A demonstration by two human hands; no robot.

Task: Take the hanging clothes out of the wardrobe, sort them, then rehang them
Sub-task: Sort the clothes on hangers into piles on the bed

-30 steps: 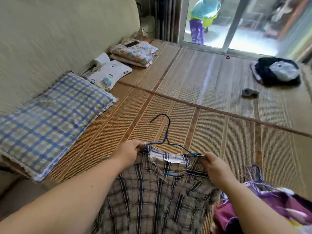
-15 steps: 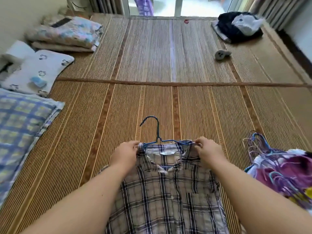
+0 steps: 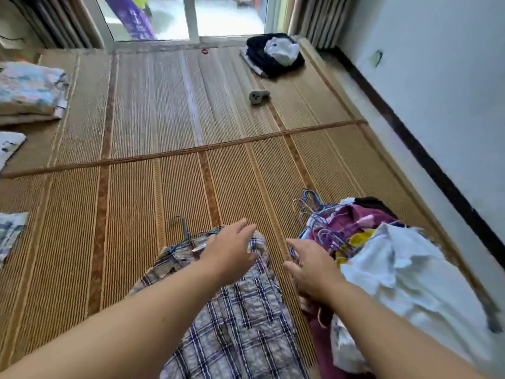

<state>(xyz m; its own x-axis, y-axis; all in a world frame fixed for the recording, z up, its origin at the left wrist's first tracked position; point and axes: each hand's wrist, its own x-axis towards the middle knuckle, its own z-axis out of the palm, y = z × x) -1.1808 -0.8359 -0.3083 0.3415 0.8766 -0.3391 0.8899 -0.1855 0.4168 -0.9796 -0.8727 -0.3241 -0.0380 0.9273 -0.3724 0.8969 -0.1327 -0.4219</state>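
Note:
A plaid shirt [image 3: 240,318] lies flat on the woven mat, still on its blue wire hanger [image 3: 182,233] whose hook points away from me. My left hand [image 3: 229,253] hovers over the shirt's collar with fingers spread and holds nothing. My right hand [image 3: 311,269] reaches with straight fingers toward a pile of clothes [image 3: 388,258] at the right, purple, yellow and white garments with several wire hangers [image 3: 311,209] sticking out.
The woven mat [image 3: 164,132] covers the floor. Folded bedding [image 3: 30,88] lies at the left, a dark and white bundle [image 3: 273,53] near the glass door, a small grey object [image 3: 258,96] before it. A white wall [image 3: 437,91] runs along the right.
Both hands have let go of the plaid shirt's shoulders and opened. The view has swung right, and the right hand has moved toward the clothes pile.

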